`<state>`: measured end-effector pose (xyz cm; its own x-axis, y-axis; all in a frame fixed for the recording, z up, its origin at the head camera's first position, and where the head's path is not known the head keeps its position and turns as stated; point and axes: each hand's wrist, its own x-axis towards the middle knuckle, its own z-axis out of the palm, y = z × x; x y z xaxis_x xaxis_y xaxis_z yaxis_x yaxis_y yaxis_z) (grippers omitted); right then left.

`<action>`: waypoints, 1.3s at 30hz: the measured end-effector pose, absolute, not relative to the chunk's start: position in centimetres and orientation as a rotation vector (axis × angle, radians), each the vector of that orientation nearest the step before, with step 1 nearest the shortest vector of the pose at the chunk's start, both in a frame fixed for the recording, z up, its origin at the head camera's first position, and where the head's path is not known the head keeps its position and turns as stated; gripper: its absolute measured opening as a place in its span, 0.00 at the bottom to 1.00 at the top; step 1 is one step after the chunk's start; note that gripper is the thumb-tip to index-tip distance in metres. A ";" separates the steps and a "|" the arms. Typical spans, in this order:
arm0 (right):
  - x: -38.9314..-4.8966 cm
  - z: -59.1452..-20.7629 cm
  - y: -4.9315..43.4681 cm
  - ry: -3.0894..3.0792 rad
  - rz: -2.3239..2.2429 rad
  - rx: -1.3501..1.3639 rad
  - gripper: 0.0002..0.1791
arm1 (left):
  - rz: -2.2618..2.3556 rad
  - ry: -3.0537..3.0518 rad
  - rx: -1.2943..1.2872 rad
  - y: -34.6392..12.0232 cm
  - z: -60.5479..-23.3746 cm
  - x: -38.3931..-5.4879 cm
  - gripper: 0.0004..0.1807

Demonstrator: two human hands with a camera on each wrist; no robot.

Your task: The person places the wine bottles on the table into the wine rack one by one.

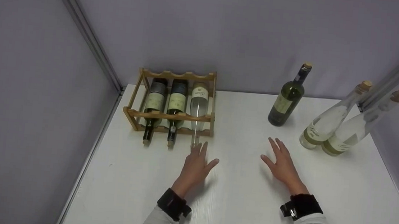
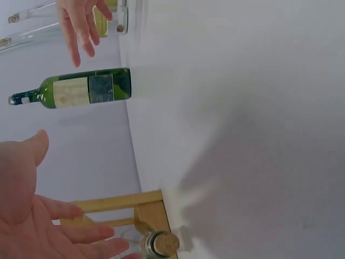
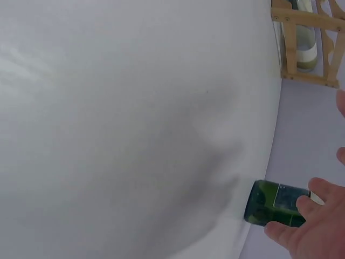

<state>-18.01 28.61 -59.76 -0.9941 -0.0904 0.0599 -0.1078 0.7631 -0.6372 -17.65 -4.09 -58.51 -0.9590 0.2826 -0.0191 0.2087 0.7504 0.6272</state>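
Note:
My left hand [image 1: 194, 167] is over the table with fingers spread, its fingertips right at the neck of a clear bottle [image 1: 199, 106] lying in a wooden rack [image 1: 170, 116]. In the left wrist view that bottle's cork [image 2: 166, 244] shows just past the fingers. Two dark wine bottles [image 1: 155, 101] [image 1: 177, 101] lie beside it, necks toward me. To the right, my right hand [image 1: 283, 166] is held with straight, parted fingers and holds nothing. Beyond it stands an upright green wine bottle [image 1: 286, 103], which the fingers overlap in the right wrist view.
Two clear corked bottles [image 1: 324, 124] [image 1: 360, 128] stand close together at the right of the white table [image 1: 235, 201]. Grey panels [image 1: 249, 37] wall the table at the back and both sides. The rack is near the back left corner.

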 end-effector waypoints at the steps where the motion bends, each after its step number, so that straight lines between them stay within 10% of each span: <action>1: -18.0 -59.7 29.1 -2.912 1.061 0.156 0.41 | 0.997 2.827 0.411 -3.9 -58.5 -17.5 0.45; 39: -19.4 -54.6 36.9 -2.302 1.240 -0.400 0.46 | 1.131 2.595 0.529 2.3 -58.4 -15.5 0.48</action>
<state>-19.43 36.87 -54.56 -0.8364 0.4705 0.2811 0.0240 0.5439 -0.8388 -15.50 2.25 -58.42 -0.8996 0.4270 -0.0915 0.2238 0.6306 0.7431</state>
